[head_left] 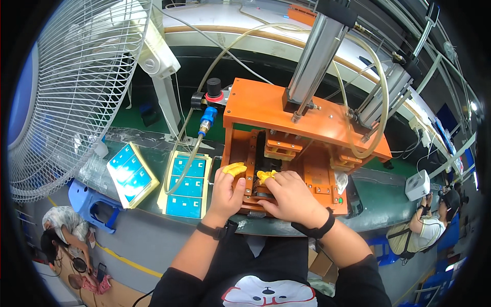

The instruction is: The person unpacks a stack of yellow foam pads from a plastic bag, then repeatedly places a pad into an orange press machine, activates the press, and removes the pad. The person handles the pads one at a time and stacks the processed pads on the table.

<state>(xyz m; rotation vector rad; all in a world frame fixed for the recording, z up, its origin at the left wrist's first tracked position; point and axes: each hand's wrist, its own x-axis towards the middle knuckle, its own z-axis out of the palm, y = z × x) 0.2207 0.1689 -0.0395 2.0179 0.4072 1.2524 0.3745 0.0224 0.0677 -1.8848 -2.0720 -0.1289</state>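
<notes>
Fan: a large white wire-guarded standing fan [76, 87] fills the upper left of the frame, its post standing on the bench edge.
Bench: a long dark green bench [378, 202] curves across the middle of the frame; a pale floor with a yellow line lies below it at lower left.
Press: an orange box-shaped pneumatic press fixture [286, 138] sits at frame centre on the bench, with two silver cylinders [319, 46] rising toward the upper right and clear hoses looping around them.
Trays: two yellow-rimmed flat trays holding blue rectangular panels lie left of the press; the nearer tray [186, 187] lies flat with three panels, the farther tray [130, 174] is tilted.
Room: a blue plastic stool [94, 204] stands under the bench at left; other people sit at the lower left and far right edges.
Left hand [225, 192]: fingers curled, yellow-capped fingertips [234, 169] pressed on the front left edge of the press.
Right hand [291, 197]: fingers bent together, a yellow-capped fingertip reaching into the press opening; what it pinches there cannot be told.
Wrists: a dark band on each.
</notes>
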